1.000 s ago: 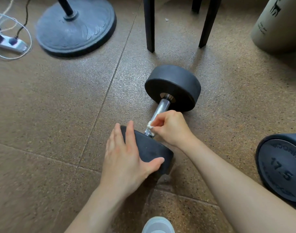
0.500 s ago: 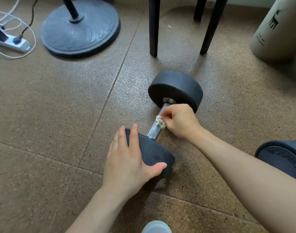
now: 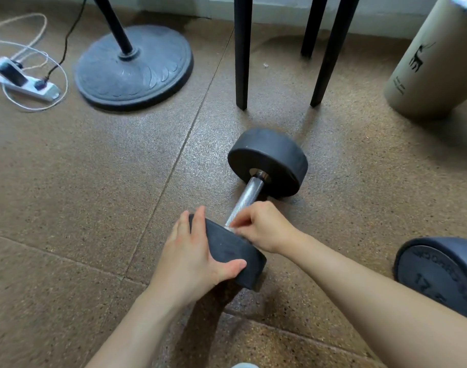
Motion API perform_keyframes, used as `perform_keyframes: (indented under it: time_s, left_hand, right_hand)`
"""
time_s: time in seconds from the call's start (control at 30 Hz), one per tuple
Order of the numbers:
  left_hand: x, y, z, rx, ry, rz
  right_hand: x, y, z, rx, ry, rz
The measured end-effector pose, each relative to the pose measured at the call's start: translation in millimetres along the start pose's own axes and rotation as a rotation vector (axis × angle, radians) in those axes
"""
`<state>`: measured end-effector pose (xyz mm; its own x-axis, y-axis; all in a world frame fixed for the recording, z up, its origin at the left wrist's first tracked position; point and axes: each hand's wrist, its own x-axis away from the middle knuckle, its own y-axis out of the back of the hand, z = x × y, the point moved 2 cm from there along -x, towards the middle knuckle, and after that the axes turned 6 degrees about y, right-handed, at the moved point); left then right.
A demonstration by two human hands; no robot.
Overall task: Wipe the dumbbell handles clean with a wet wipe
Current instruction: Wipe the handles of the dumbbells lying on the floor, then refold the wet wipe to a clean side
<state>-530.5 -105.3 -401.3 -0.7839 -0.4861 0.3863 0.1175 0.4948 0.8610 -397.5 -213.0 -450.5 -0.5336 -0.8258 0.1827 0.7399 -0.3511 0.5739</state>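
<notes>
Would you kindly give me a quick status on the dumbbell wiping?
Left grip flat on near weight, steadying. Right grip pinches wipe at handle's near end. Nothing blocking.

The floor is brown, speckled tiling, with one seam running from the far wall toward the viewer and another crossing it near the bottom. A black dumbbell lies on it at the middle, both heads touching the floor, its metal handle raised between them. A second dumbbell lies at the right edge, only one head in view. Further back stand a round dark stand base, three black furniture legs and a beige cylinder. A white power strip with looped cables lies far left, and a tiny white scrap between the legs.
</notes>
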Motion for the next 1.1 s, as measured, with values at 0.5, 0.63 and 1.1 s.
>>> perform_keyframes:
  time_s: [0.5, 0.63, 1.1]
  left_hand:
    - [3.0, 139.3, -166.2, 1.346, -0.046, 0.065]
    - [35.3, 177.0, -204.5, 1.495, 0.110, 0.198]
    - [175.1, 345.6, -420.5, 1.286, 0.159, 0.281]
  right_hand:
    - [51.0, 167.2, 108.1, -1.508, -0.217, -0.280]
    - [95.8, 211.6, 154.9, -1.680, -0.289, -0.454]
    - [262.4, 432.6, 319.9, -0.947, -0.263, -0.755]
